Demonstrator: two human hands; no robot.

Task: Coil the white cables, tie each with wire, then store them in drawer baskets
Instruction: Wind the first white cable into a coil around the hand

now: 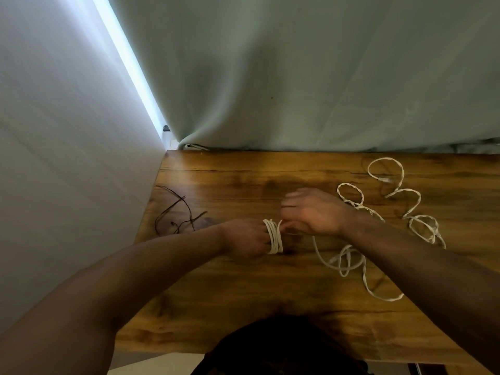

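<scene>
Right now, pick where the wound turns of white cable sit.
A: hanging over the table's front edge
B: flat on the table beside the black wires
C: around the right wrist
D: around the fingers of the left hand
D: the white cable coil wraps around the fingers of the left hand, with the right hand close beside it and the black wires lying apart on the table.

A wooden table (pixel 243 293) stands against a grey-green curtain (pixel 297 77).
</scene>
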